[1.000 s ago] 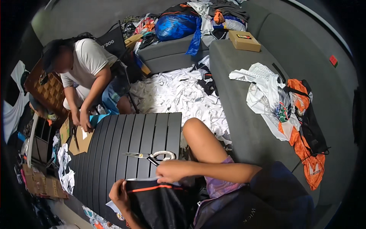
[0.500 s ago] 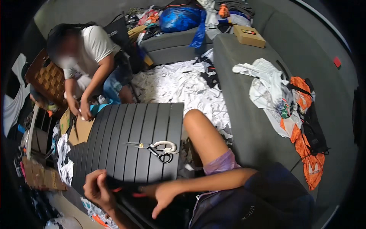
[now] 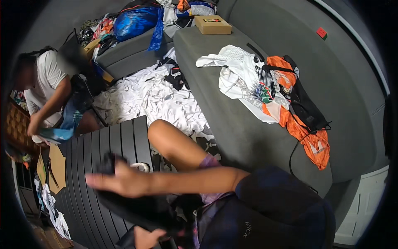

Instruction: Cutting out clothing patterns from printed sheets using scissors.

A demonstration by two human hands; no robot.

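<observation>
Two hands on dark black fabric garment (image 3: 137,209) over slatted dark worktop (image 3: 89,166): right hand (image 3: 120,180) spread flat atop, left hand (image 3: 145,237) gripping beneath

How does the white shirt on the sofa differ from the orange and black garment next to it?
The white shirt is pale with a faint grey pattern; the orange and black garment is bright orange with black panels. The white shirt lies nearer the cardboard box; the orange and black garment reaches toward the sofa seat's near edge. Both lie crumpled and unfolded, overlapping where they meet.
</observation>
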